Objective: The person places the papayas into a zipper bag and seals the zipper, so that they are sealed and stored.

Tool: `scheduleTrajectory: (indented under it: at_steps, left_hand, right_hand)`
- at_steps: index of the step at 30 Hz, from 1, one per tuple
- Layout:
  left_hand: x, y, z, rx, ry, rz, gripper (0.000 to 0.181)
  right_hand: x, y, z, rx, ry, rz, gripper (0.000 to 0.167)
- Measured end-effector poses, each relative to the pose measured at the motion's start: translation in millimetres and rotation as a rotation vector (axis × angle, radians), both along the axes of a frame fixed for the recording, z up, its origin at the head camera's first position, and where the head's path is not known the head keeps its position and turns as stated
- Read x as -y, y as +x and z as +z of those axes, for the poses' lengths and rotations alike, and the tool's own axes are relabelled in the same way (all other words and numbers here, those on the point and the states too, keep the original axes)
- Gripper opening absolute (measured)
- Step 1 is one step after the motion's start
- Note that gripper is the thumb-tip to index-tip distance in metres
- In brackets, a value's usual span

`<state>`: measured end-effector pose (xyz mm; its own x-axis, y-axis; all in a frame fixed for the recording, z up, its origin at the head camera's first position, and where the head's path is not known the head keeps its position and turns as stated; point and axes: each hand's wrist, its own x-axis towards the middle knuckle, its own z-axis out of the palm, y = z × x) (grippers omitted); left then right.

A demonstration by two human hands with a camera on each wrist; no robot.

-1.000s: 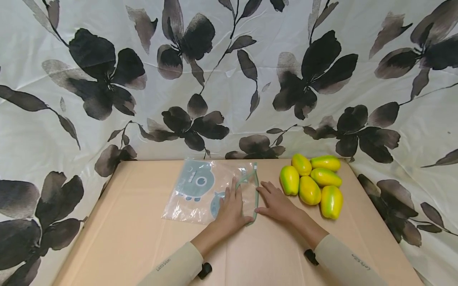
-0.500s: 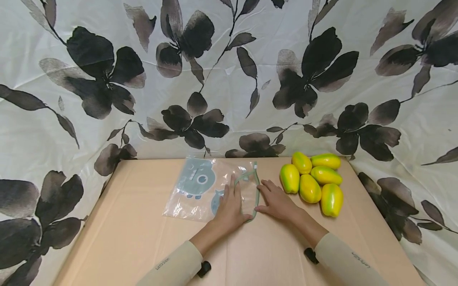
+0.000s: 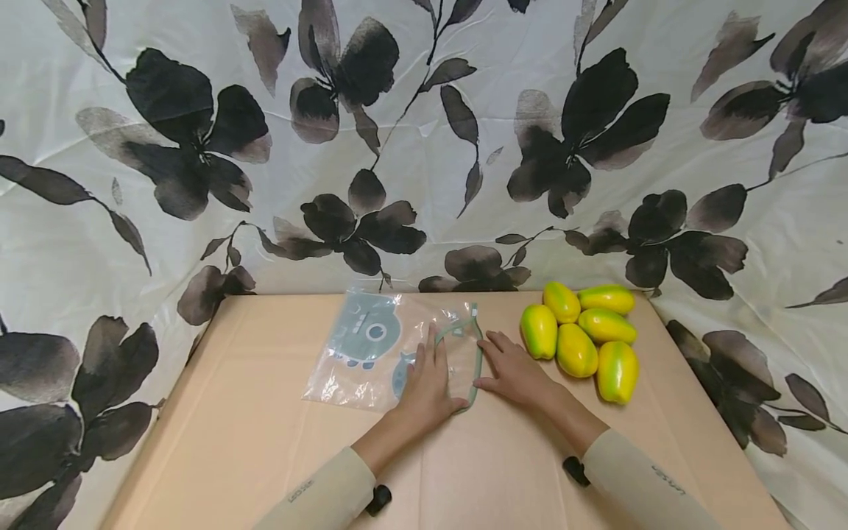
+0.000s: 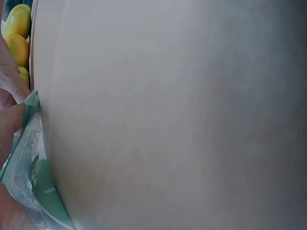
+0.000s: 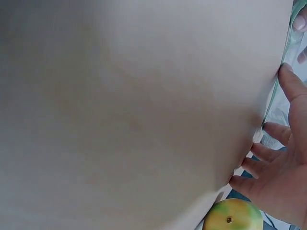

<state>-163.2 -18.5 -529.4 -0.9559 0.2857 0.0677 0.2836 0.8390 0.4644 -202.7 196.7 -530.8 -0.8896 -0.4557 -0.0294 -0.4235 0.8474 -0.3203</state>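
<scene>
Over the last second, the clear bag (image 3: pixel 367 379) barely shifts.
It lies on the table (image 3: pixel 265 449), the left hand (image 3: pixel 424 386) spread over it, the right hand (image 3: pixel 515 374) touching its green rim (image 3: pixel 478 357); each grip looks wide, fingers extended, clasping nothing. Work at the mouth seems little advanced; six yellow-green fruits (image 3: pixel 576 352) sit outside.

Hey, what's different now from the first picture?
Hardly anything! The whole view slips a tiny bit, but no thing plainly moved, and no grab or letting go shows. The left hand stays on the clear bag, the right hand stays at its green edge, and six yellow-green fruits stay bunched together.
</scene>
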Motion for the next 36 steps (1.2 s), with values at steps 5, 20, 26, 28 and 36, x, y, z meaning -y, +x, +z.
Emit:
scheduleTrajectory:
  at_steps: [5, 20, 26, 28, 36]
  left_hand:
    - [0.4, -0.9, -0.4, 0.004, -0.002, 0.002, 0.129]
    - [-1.9, -1.2, -3.3, 0.012, 0.000, 0.004, 0.131]
    - [-2.0, -1.4, -2.8, 0.005, 0.009, 0.000, 0.132]
    - [-1.9, -1.5, -2.3, 0.000, 0.012, 0.001, 0.132]
    - [-1.7, -1.6, -0.3, 0.025, 0.038, 0.006, 0.131]
  right_hand:
    - [0.5, 0.0, 0.7, 0.009, -0.017, 0.000, 0.084]
    - [-4.0, 5.4, 14.8, 0.045, -0.145, -0.017, 0.078]
    - [-18.0, 10.7, 32.3, 0.005, -0.200, -0.055, 0.077]
    - [-24.9, 13.3, 38.2, -0.001, -0.230, -0.073, 0.077]
    - [-58.7, 25.4, 58.5, -0.060, -0.261, -0.132, 0.083]
